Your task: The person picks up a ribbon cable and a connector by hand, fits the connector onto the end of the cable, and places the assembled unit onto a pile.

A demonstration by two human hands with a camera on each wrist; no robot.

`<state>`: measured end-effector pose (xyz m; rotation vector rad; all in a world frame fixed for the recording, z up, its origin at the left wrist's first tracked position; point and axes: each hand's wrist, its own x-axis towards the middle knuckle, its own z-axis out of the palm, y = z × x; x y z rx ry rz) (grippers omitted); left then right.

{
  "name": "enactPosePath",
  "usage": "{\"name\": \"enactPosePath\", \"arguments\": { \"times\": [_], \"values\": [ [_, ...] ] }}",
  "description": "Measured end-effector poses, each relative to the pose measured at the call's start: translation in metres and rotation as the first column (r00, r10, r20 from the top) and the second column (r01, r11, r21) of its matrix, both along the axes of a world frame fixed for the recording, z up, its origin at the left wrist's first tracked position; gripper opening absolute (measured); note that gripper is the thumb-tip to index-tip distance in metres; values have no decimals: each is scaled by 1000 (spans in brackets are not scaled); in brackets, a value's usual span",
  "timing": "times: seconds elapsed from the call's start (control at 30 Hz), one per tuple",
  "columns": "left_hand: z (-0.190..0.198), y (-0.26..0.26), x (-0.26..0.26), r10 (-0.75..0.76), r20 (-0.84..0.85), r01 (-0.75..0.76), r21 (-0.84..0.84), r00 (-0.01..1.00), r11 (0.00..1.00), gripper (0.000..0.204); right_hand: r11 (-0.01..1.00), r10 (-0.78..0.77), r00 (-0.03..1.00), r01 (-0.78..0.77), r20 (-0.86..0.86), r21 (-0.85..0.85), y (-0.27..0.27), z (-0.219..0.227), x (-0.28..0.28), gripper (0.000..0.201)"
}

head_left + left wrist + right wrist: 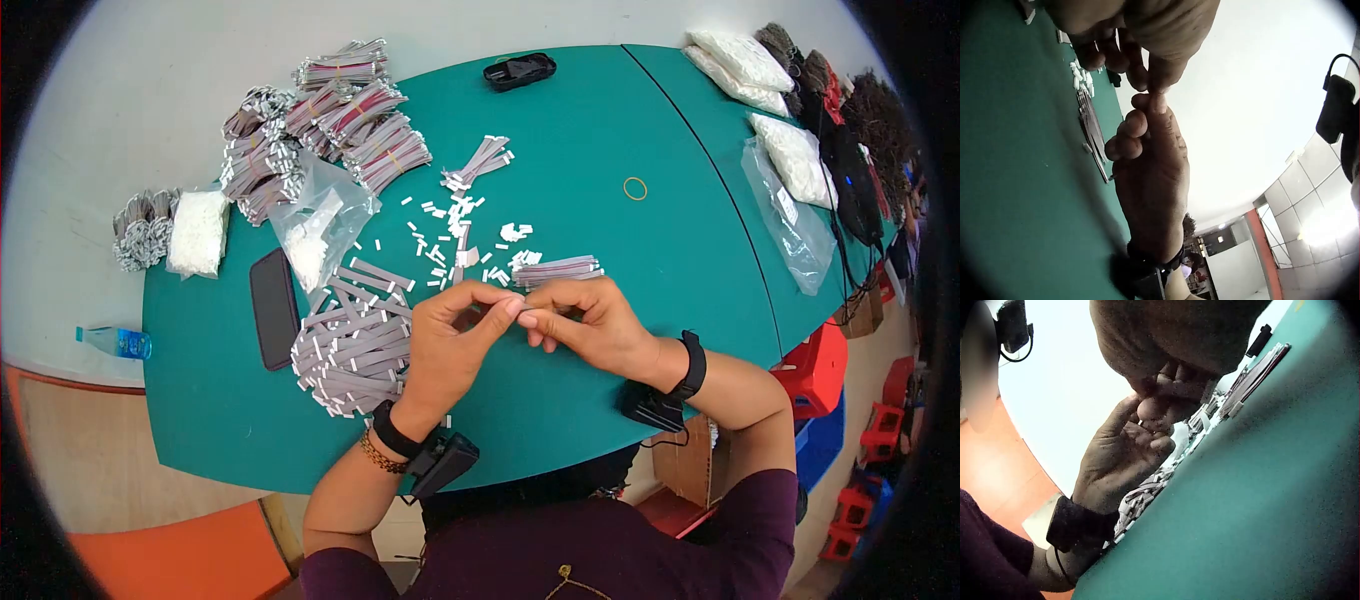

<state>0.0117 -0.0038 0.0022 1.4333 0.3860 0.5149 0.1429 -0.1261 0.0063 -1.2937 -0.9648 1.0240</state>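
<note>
Both hands meet fingertip to fingertip over the near middle of the green table (pixel 690 290). Thumb and forefinger of the left hand (pixel 455 335) pinch a small thin piece. The right hand (pixel 590 320) pinches the same piece from the other side; the fingers cover most of it, so I cannot tell its kind. Under and beside the left hand lies a loose heap of grey flat strips (pixel 350 350) with white ends. Just beyond the right hand is a neat stack of similar strips (pixel 558 270). Small white pieces (pixel 437 255) lie scattered past the fingertips.
Banded bundles of strips (pixel 345 120) are piled at the back left, near an open clear bag (pixel 325 215) of white pieces. A dark phone (pixel 274 308) lies left of the heap. A rubber band (pixel 635 189) and a black case (pixel 520 71) lie farther back.
</note>
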Motion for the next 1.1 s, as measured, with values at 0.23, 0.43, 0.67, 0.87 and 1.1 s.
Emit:
{"name": "enactPosePath", "arguments": {
  "times": [0.23, 0.43, 0.67, 0.87, 1.1],
  "values": [
    [-1, 6, 1, 19, -70, -12, 99, 997, 995, 15, 999, -27, 999, 26, -28, -33, 1, 3, 7, 19],
    [-10, 28, 2, 164, -114, -83, 512, 980, 855, 18, 993, -121, 992, 121, -39, -2, 5, -3, 21, 17],
    [-16, 27, 12, 237, -84, -42, 875, 968, 482, 19, 991, -131, 990, 132, -49, 14, 7, -7, 22, 18],
    [-16, 24, 11, 284, -140, 2, 899, 949, 437, 18, 993, -122, 992, 122, -28, -4, 5, -4, 21, 18],
    [-5, 19, 7, 85, -221, 10, 397, 971, 918, 15, 997, -57, 995, 53, -86, -49, 4, -1, 21, 17]
  ]
}}
